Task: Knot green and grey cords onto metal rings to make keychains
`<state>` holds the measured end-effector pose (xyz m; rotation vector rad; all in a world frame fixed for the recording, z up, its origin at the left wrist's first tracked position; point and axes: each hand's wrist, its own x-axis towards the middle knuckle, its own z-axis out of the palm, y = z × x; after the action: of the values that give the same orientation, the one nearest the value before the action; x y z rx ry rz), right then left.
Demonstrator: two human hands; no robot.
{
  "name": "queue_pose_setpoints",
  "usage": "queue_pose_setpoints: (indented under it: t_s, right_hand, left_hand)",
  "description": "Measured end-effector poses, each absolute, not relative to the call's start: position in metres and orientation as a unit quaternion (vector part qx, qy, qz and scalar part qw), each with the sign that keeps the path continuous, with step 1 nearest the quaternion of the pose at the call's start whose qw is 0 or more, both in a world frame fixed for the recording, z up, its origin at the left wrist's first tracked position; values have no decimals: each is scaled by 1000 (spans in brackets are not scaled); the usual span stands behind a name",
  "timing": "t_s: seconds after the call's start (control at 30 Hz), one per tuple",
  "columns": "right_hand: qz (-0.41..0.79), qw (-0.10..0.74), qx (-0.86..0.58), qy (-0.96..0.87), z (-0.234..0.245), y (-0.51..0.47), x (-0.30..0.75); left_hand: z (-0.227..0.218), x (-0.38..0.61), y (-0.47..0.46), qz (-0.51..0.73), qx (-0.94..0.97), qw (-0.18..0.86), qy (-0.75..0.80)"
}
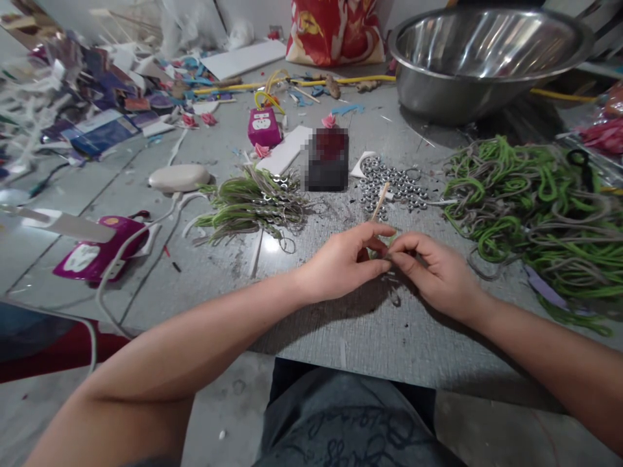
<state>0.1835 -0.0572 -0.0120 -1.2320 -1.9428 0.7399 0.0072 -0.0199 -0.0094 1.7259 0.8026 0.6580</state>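
My left hand (348,259) and my right hand (435,269) meet over the table, with thumbs and fingertips pinched together. Between them shows a bit of green cord (392,239), mostly hidden by the fingers. A pale wooden stick (380,200) rises from behind my left hand; I cannot tell whether that hand holds it. Just beyond the hands lies a spread of small silver metal rings (392,185). Left of them is a bundle of green and grey cords (243,201) with metal rings attached. A large tangle of green and grey cords (535,214) lies to the right.
A steel basin (448,97) stands at the back right, near a red bag (335,32). Purple power sockets (263,126) and a white cable (114,259) sit on the left. Scraps (97,84) are heaped at the back left. The table's front edge (341,370) runs close to my body.
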Motion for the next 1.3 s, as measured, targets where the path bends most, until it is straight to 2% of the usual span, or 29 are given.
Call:
queue_pose_setpoints:
  t_s: [0.2, 0.53, 0.67, 0.8, 1.03, 1.3]
  right_hand:
    - [270, 371, -466, -757, -11, -57, 184]
    - [154, 349, -445, -810, -13, -51, 188]
    - [93, 310, -451, -832, -13, -48, 189]
    - [51, 273, -447, -850, -16, -46, 190]
    - [88, 277, -447, -846, -18, -47, 190]
    - [146, 292, -461, -825, -14, -48, 189]
  left_hand:
    - [-11, 9, -20, 287, 699, 569, 324]
    - [-11, 7, -18, 274, 717, 557, 318]
    - [-14, 5, -17, 272, 737, 523, 330]
    - [-12, 4, -18, 265, 791, 435, 339]
    - [-9, 4, -20, 260, 846, 325, 334]
    - [-13, 4, -20, 279, 843, 317, 332]
